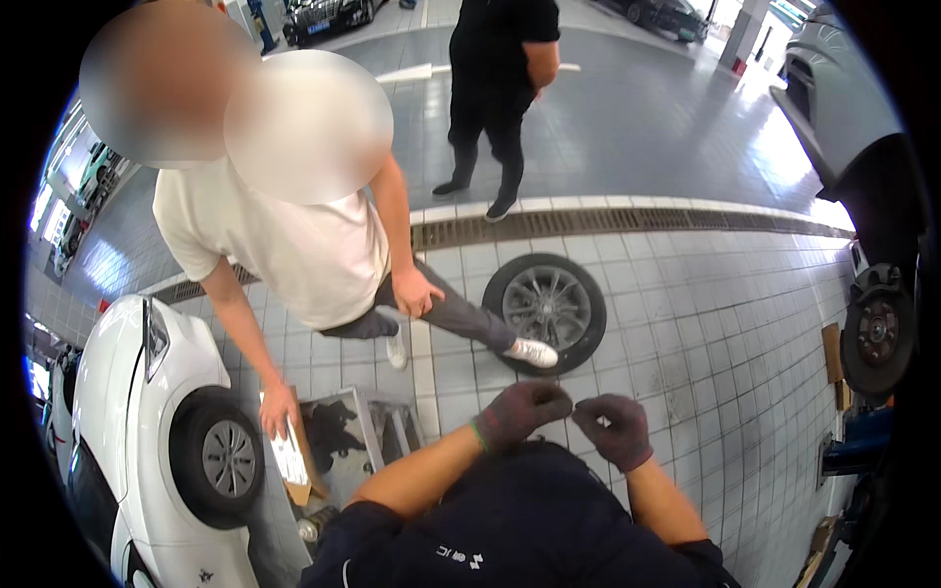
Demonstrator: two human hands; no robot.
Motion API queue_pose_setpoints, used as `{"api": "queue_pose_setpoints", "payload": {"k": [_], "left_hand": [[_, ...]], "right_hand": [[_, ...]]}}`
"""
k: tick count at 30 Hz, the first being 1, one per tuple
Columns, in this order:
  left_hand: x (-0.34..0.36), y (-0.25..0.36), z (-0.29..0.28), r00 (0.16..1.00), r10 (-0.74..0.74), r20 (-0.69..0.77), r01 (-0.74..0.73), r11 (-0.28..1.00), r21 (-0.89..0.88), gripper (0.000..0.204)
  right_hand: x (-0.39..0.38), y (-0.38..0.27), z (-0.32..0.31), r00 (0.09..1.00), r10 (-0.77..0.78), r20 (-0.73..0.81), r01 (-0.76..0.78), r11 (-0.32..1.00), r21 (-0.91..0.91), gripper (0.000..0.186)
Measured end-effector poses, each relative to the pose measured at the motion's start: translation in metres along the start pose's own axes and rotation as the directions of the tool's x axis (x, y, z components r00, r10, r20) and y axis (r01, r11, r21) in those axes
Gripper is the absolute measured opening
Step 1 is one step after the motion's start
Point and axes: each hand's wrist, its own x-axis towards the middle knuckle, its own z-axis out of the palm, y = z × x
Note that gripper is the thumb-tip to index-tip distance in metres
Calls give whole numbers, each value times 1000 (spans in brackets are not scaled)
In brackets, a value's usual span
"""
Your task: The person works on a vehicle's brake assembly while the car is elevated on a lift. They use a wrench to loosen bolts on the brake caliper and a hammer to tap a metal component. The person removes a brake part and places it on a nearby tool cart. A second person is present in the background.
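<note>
My left hand [522, 412], in a dark grey-red work glove, is held in front of my chest with its fingers curled together. Close beside it, my right hand [615, 429] wears a matching glove, with thumb and fingers bent into a pinch. The fingertips of both hands almost meet; anything between them is too small or hidden to make out. Just beyond my hands, a car wheel [546, 306] with a spoked alloy rim and black tyre lies flat on the tiled floor.
A person in a white shirt [284, 250] stands at left, one hand at a cardboard box [294, 456] over a metal cart [368, 431]. A white car [167, 392] is at far left. Another person [500, 88] stands beyond a floor drain [627, 223]. A brake disc [875, 331] shows at right.
</note>
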Motion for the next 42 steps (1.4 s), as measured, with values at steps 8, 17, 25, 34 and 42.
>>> {"api": "queue_pose_setpoints", "payload": {"k": [8,17,25,34,42], "left_hand": [[-5,7,1,998,-59,-6,58,997,-50,29],[-12,1,5,998,-63,21,65,994,-89,29],[3,4,-5,1000,-25,10,26,989,-143,29],[7,-4,17,999,-19,41,21,999,-42,31],[19,-9,78,996,-12,-84,12,1000,-3,30]], "right_hand": [[-1,1,5,1000,6,-20,-6,1000,20,15],[1,-11,-1,1000,-4,-13,3,1000,-24,11],[-1,-1,0,995,4,-103,-1,1000,26,12],[-29,15,-20,994,33,-107,-32,999,11,12],[-73,64,-64,977,35,-211,0,986,167,14]]}}
